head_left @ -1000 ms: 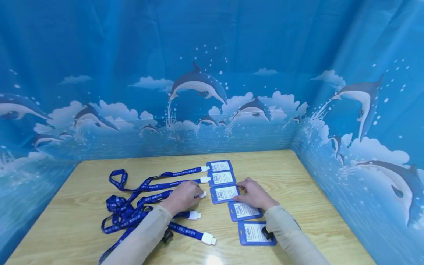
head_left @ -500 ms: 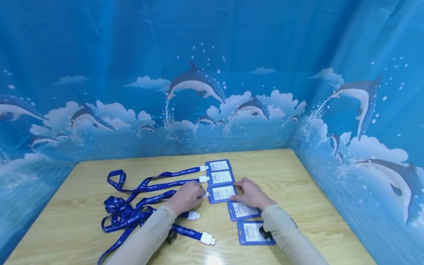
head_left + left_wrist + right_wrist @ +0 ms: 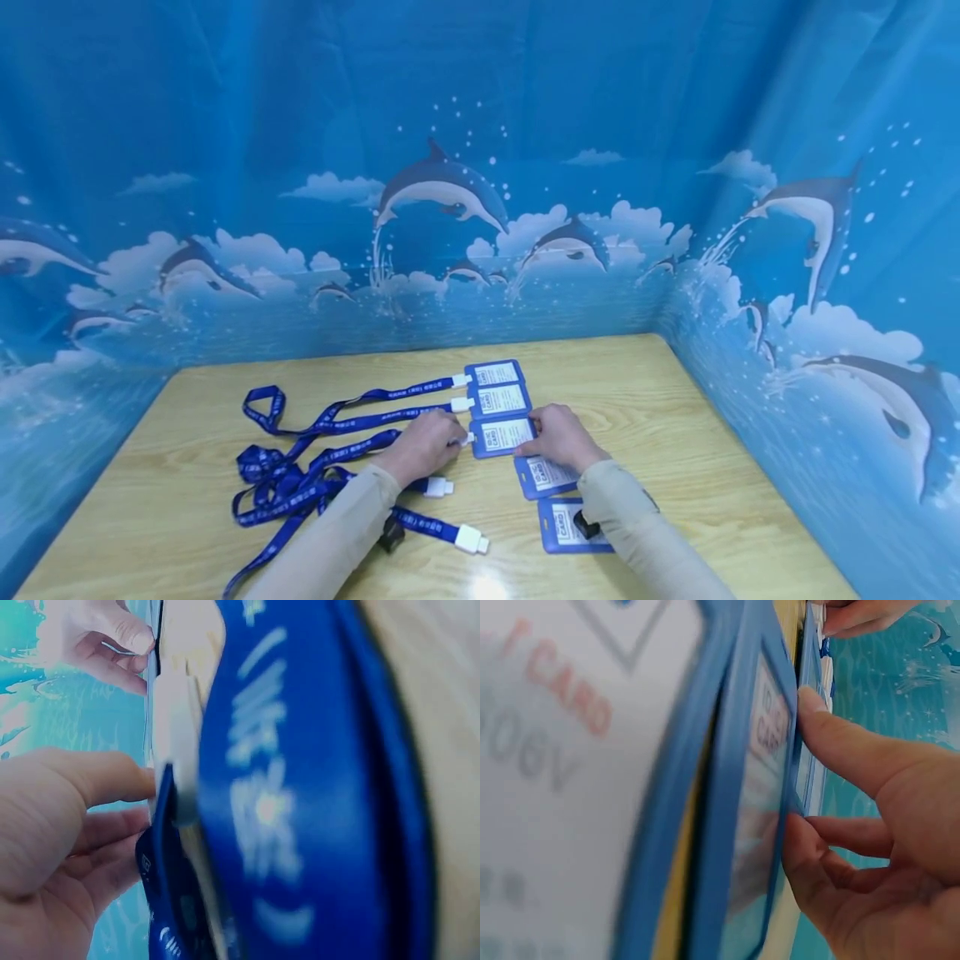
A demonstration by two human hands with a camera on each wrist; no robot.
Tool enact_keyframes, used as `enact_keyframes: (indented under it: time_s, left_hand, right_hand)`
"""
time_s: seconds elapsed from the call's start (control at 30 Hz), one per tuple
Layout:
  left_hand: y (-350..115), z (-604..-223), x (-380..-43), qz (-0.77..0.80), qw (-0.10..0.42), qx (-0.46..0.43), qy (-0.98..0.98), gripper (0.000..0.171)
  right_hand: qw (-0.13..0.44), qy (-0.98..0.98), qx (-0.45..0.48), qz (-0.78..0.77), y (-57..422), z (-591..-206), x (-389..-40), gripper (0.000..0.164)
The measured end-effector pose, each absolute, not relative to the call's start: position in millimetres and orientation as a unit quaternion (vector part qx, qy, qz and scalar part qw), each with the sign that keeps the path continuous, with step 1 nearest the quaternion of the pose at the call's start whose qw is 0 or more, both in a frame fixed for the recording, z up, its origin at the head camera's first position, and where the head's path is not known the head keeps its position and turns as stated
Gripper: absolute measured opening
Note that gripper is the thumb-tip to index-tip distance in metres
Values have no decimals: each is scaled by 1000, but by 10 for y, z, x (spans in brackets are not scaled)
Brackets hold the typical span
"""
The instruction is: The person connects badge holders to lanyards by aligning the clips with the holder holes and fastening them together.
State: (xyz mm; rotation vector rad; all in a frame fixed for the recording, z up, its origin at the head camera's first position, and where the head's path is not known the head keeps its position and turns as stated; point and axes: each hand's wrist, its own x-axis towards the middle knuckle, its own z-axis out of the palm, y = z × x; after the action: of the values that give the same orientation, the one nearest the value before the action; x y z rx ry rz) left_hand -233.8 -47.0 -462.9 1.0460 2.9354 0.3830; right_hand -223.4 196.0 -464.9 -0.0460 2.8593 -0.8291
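My left hand (image 3: 423,446) pinches the white clip (image 3: 468,438) of a blue printed lanyard, its tip right at the slotted end of a blue ID badge holder (image 3: 502,437). At that holder's other end, the thumb and fingers of my right hand (image 3: 564,437) grip the corners. In the left wrist view, thumb and fingertips close on the lanyard's end, while another lanyard's band (image 3: 262,772) looms blurred in front. Seen from the right wrist, my right hand (image 3: 885,817) reaches past two nearer badge holders, which partly hide the held one.
Two badge holders (image 3: 501,400) lie behind, white clips (image 3: 461,405) at their slots. Nearer me are two more holders (image 3: 561,527) and two lanyard clips (image 3: 471,540). Tangled lanyard bands (image 3: 281,483) spread across the left of the wooden table (image 3: 675,467). A dolphin-print curtain (image 3: 480,200) surrounds it.
The gap between the lanyard clip and the badge holder has closed: the holder has shifted a little left with my right hand, and my left hand has brought the clip to its slot.
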Motion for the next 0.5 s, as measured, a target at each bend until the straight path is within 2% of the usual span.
enact_keyframes:
  time_s: [0.5]
  left_hand:
    - [-408,-4638,-2396,105,-20,361,926,15]
  right_hand:
    - [80,959,20,-271,1879,-4622,-2260,76]
